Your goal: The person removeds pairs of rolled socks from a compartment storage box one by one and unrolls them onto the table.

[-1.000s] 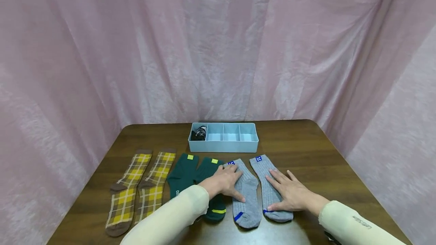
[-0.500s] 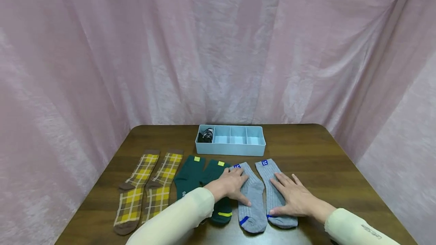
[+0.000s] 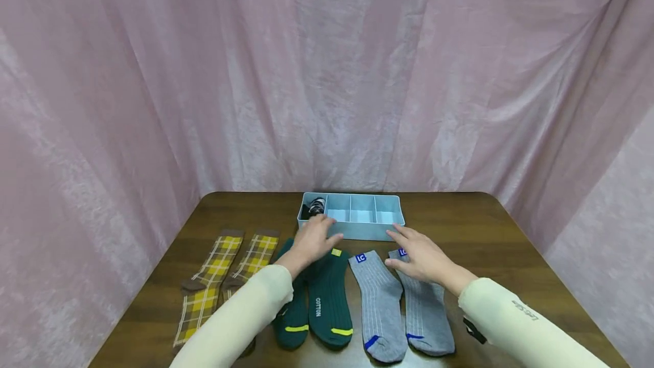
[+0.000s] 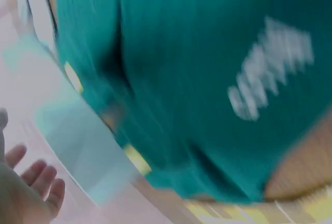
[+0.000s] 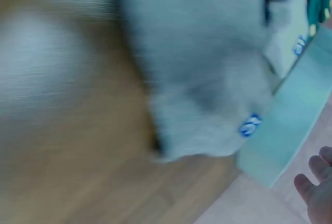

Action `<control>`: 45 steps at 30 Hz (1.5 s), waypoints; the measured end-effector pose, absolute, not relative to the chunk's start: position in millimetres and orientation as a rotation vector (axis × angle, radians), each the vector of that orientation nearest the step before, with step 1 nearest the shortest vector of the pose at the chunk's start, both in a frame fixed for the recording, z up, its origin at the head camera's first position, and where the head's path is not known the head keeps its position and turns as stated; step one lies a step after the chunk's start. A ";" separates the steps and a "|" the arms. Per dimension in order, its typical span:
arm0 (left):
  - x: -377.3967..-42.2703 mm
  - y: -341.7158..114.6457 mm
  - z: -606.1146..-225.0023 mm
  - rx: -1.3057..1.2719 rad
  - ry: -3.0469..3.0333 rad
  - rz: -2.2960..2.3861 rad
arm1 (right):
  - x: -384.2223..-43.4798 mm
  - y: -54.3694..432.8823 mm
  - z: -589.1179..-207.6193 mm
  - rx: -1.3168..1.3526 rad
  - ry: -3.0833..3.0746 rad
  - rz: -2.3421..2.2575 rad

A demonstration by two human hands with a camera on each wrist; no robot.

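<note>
My left hand (image 3: 309,243) hangs in the air over the cuffs of two dark green socks (image 3: 329,300), its fingertips overlapping the front wall of the light blue divided box (image 3: 357,232). With fingers spread, my right hand (image 3: 421,255) hovers above the cuff of the right grey sock (image 3: 426,317); the left grey sock (image 3: 380,308) lies flat beside it. Neither hand holds anything. The left wrist view shows a blurred green sock (image 4: 207,68) with white lettering; the right wrist view shows a grey sock cuff (image 5: 207,110) with a blue label.
Two yellow and brown plaid socks (image 3: 217,260) lie at the left, partly covered by the left sleeve (image 3: 240,317). A black bundle with white stripes (image 3: 317,207) sits in the box's leftmost compartment. The wooden table (image 3: 490,243) ends at a pink curtain (image 3: 327,101).
Both hands have lifted off the grey socks and moved forward toward the box, the left one also going left over the green socks. The socks stay laid out; the head view has shifted slightly.
</note>
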State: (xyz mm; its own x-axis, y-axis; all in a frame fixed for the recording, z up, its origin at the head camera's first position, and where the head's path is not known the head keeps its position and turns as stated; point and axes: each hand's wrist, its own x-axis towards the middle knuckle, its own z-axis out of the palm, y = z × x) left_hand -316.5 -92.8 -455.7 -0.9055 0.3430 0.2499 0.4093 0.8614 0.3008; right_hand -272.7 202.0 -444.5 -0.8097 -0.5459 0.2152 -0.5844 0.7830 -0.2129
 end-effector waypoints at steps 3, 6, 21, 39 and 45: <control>-337.2 -123.0 -453.8 -0.361 -2.800 -0.684 | -292.9 176.1 -434.3 0.856 -2.877 0.513; -350.2 -145.2 -454.4 -0.218 -2.813 -0.855 | -314.3 147.6 -423.8 0.774 -2.920 0.687; -359.8 -152.9 -474.2 -0.159 -2.870 -1.233 | -373.4 37.8 -421.9 0.345 -2.911 1.189; -344.0 -134.7 -474.8 -0.132 -2.864 -1.319 | -370.1 12.6 -450.8 0.080 -3.099 0.565; -342.7 -134.9 -472.7 -0.153 -2.859 -1.289 | -371.4 5.6 -446.4 0.018 -3.179 0.543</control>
